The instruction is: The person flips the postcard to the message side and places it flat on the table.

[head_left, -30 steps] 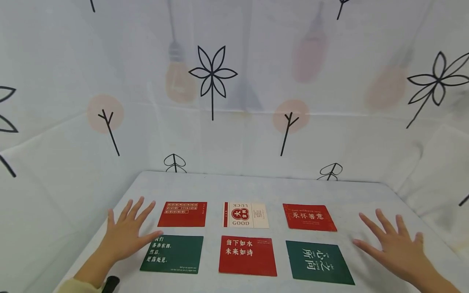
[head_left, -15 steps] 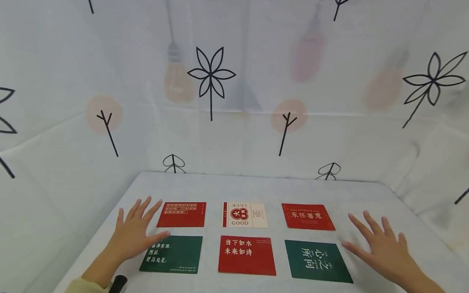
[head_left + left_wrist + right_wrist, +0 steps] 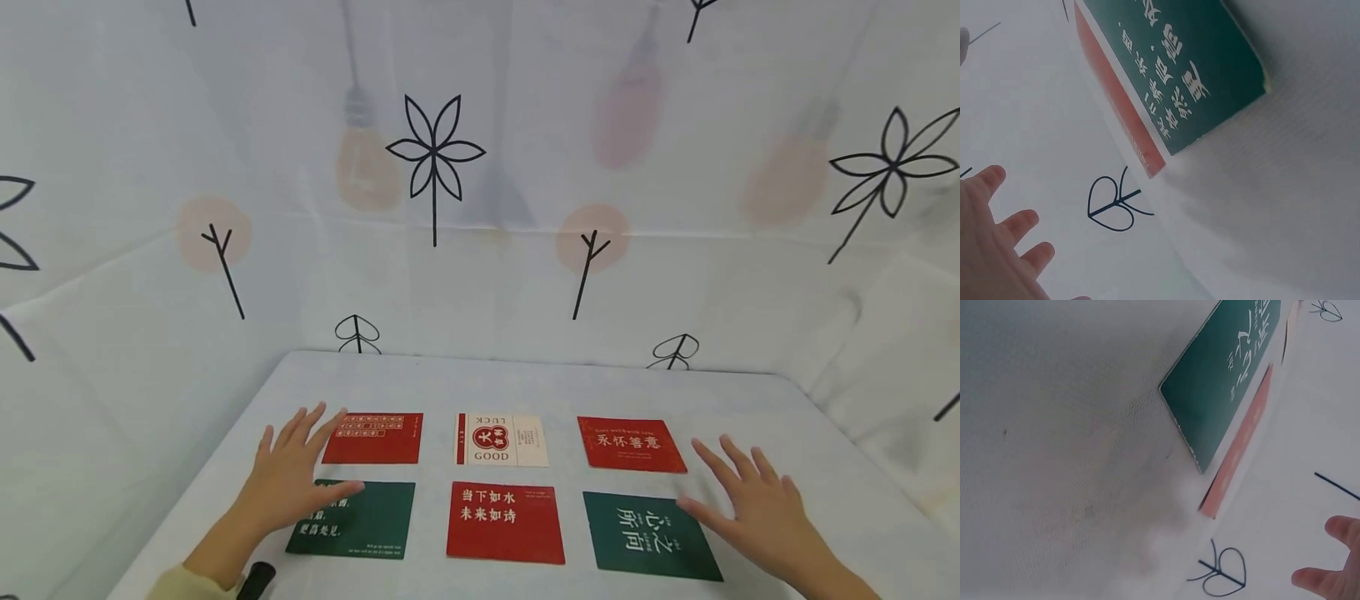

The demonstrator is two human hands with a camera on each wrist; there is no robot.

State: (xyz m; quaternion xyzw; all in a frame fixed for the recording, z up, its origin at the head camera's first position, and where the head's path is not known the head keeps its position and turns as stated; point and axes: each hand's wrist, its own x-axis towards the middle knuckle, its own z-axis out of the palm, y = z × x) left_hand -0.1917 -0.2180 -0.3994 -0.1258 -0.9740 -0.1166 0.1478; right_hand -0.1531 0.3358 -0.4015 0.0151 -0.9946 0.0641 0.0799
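Legibly, one green card (image 3: 649,537) reads "心之所向" in white.

Left hand (image 3: 282,487), right hand (image 3: 765,518): spread, 2 thumbs inward.

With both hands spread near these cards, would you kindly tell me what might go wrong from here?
In the head view, the left hand overlaps the left green card and hides some of its writing, so the text could be misread.
The right hand reaches the edge of the right green card in that view; lowering it might nudge the card askew.
The cards look thin and flat on the table, so lifting one may be fiddly.
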